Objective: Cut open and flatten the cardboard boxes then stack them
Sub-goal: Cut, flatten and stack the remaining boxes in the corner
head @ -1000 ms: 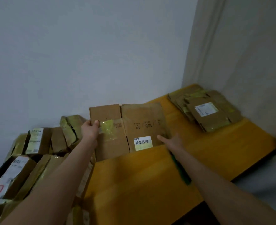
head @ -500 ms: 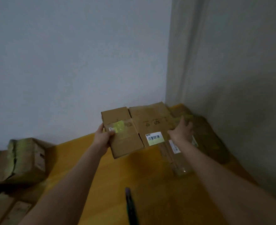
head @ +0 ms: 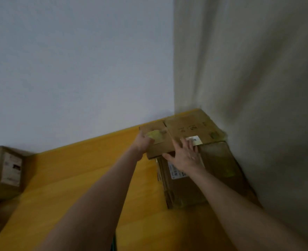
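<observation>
A flattened cardboard box (head: pixel 187 131) with a white barcode label and yellow tape lies in the far right corner of the yellow table (head: pixel 80 178), on the far end of a stack of flattened boxes (head: pixel 200 180). My left hand (head: pixel 143 143) grips its left edge by the yellow tape. My right hand (head: pixel 185 155) lies flat with fingers spread, pressing on its near edge and the stack below. The frame is blurred.
Unflattened taped boxes (head: pixel 2 171) sit at the table's left end. A white wall runs behind the table and a beige wall (head: pixel 258 87) closes the right side. A dark green tool (head: pixel 114 244) peeks at the bottom edge between my arms.
Both hands carried the flattened box from the table's left part to the right corner and lowered it onto the stack. My right hand went from holding its edge to pressing flat.
</observation>
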Tool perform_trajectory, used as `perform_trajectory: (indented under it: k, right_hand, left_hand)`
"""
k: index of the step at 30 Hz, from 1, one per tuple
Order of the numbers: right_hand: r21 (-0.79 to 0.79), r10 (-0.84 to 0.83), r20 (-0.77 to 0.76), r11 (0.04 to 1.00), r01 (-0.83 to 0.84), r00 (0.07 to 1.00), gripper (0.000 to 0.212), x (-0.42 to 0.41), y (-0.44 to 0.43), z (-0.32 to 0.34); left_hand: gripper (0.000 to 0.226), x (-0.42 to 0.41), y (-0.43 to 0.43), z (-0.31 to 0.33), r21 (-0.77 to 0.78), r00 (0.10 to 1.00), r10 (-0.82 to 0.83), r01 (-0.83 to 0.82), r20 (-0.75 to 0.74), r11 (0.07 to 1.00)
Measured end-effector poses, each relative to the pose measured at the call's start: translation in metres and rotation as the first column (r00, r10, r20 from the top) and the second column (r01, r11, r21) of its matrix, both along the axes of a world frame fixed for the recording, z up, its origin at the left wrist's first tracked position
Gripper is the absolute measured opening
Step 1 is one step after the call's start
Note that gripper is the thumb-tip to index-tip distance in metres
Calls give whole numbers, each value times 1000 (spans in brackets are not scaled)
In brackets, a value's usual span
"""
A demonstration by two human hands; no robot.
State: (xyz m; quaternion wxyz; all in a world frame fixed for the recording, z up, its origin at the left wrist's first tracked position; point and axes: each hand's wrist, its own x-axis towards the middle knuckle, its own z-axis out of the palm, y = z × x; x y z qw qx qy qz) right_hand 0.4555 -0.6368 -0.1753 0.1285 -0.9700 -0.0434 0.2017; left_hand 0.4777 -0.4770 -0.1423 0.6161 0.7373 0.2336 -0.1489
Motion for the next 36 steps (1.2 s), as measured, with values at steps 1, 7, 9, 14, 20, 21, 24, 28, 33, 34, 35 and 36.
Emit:
perform_trajectory:
  k: [1,7,9,14,20,21,24,28,33,34,35,36]
  right_hand:
    - [-8,-3,-9,1000,3,1000,84,0,2,-1]
    - [25,42,94,999,-45,995,77,3,39,16]
    - [31,81,108,996,-85,991,73,0,62,25]
    - [68,185,109,979,-193,977,64,-25,140,42]
    - [136,300,98,940,-312,949,58,-72,254,51]
    - [134,320,96,934,-331,943,57,-79,273,50]
    - [124,366,93,918,-376,926,56,-101,331,46]
    - [118,362,67,923,-367,930,57,-126,413,35]
    - [140,296,-15,946,-291,955,54,-167,507,17]
    - [157,291,-42,947,-281,956,52,-177,521,15]
    - [177,284,-66,947,-269,957,50,-186,534,13]
    - [195,275,-88,947,-254,958,49,-193,545,12]
  left_hand:
    - [30,-3,1,-1,36,999,-31,30,27,999]
    - [69,-33,40,-1,731,909,-364,388,-203,562]
    - [66,-51,60,4,794,901,-360,396,-241,460]
    - [62,-100,122,21,808,932,-247,354,-264,471]
    - [62,-162,225,31,811,959,-92,277,-269,515]
    - [61,-170,244,31,816,961,-82,269,-265,512]
    - [62,-190,303,30,842,970,-65,237,-235,485]
    - [61,-208,387,26,864,979,-105,204,-176,461]
    - [56,-237,480,30,927,978,-192,144,-80,348]
    - [54,-245,496,32,936,976,-200,143,-80,321]
    - [54,-251,511,35,942,975,-205,151,-91,301]
    - [54,-256,525,39,942,972,-205,172,-115,288]
